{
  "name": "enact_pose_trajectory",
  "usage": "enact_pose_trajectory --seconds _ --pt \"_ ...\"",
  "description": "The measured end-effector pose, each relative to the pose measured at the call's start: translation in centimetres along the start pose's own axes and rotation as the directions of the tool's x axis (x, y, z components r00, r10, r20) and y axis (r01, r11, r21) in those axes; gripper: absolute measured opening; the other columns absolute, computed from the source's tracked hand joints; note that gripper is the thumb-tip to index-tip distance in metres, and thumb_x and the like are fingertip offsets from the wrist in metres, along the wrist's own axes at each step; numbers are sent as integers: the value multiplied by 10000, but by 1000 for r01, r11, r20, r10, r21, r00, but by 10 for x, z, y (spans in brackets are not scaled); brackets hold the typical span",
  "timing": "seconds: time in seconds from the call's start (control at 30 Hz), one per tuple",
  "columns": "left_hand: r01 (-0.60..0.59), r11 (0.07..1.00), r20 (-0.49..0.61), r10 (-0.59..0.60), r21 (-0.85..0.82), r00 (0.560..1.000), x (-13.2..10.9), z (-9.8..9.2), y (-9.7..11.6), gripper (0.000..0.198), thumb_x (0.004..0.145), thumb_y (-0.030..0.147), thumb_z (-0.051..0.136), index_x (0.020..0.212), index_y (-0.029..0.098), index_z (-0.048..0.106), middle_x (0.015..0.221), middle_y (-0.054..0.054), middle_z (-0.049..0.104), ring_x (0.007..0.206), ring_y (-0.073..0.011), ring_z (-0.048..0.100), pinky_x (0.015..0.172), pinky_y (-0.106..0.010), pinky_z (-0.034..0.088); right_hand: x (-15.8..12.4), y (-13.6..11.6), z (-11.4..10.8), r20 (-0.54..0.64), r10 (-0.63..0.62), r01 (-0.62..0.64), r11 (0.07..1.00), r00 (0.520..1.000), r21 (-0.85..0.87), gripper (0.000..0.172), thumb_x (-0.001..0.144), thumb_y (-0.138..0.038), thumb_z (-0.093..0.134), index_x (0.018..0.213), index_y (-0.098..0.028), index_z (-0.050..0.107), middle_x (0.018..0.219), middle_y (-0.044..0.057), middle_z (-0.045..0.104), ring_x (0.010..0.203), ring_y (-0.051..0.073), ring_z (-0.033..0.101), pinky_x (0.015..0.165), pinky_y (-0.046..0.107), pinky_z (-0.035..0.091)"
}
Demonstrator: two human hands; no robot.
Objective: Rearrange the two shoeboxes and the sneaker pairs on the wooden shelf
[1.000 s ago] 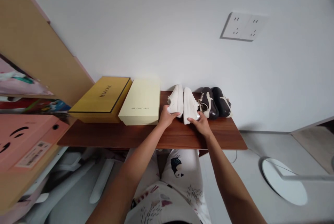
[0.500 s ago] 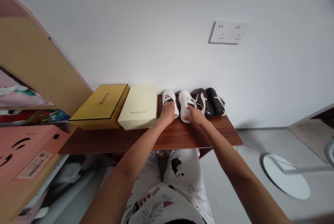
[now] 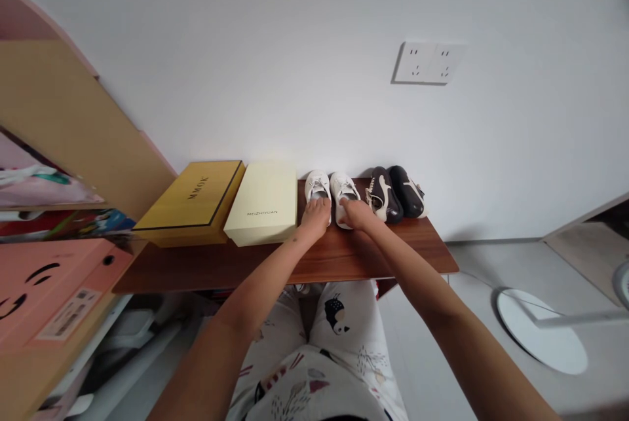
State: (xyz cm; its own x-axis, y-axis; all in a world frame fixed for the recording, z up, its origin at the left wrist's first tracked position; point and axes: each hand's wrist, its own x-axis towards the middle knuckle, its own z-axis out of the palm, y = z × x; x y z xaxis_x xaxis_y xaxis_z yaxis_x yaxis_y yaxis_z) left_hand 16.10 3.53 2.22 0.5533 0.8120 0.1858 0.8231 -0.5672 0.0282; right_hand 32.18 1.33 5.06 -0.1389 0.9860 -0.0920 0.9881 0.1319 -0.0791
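Note:
Two white lace-up shoes stand side by side on a narrow brown wooden table, toes toward the wall. My left hand (image 3: 315,214) grips the heel of the left white shoe (image 3: 317,181), its fingers closed at the opening. On the right white shoe (image 3: 343,184), my right hand (image 3: 357,214) has its fingers closed at the heel, thumb side near the opening. Just right of them sits a pair of dark shoes with cream stripes, the nearer dark shoe (image 3: 386,195) and the farther dark shoe (image 3: 407,192).
Left of the white shoes lie a cream shoebox (image 3: 263,201) and a yellow shoebox (image 3: 192,195) on the wooden table (image 3: 339,257). A pink box (image 3: 54,283) rests on a shelf at left. Wall sockets (image 3: 428,62) are above. A round white base (image 3: 540,329) stands on the floor.
The right white shoe has moved left and straightened, now close against the left one, with my right hand on it. The left white shoe has turned straighter under my left hand.

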Motion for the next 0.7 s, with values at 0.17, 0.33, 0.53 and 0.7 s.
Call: enact_pose_trajectory --seconds 0.17,0.33,0.53,0.7 --pt "7 1000 15 -7 5 1000 -1 3 -2 425 755 133 729 1100 128 480 1091 -170 604 1118 -332 549 955 -414 386 4 -4 4 14 -4 5 999 1000 -35 481 816 -359 719 1205 -162 514 1129 182 701 1049 306 677 855 337 470" --pt "6 1000 23 -6 -8 1000 -3 5 -5 405 755 117 718 1086 124 486 1081 -162 601 1100 -325 552 946 -404 391 6 -7 6 13 -7 8 996 1000 -94 445 831 -369 691 1186 -154 531 1109 183 706 1029 310 679 841 339 474" --pt "1 1000 -32 -2 -30 999 -9 3 -6 417 754 107 719 1103 125 492 1107 -170 588 1104 -319 540 943 -406 392 5 -9 9 -17 -24 23 995 1000 -95 444 824 -347 695 1188 -139 547 1145 199 682 1047 306 658 884 349 453" --pt "8 999 -69 -5 33 998 -11 -7 1 432 795 237 725 1144 120 499 1109 -166 590 1101 -314 532 952 -409 395 -11 1 16 -210 -57 51 998 976 -32 385 891 -352 611 1220 -157 557 1253 177 617 1123 297 583 938 375 420"
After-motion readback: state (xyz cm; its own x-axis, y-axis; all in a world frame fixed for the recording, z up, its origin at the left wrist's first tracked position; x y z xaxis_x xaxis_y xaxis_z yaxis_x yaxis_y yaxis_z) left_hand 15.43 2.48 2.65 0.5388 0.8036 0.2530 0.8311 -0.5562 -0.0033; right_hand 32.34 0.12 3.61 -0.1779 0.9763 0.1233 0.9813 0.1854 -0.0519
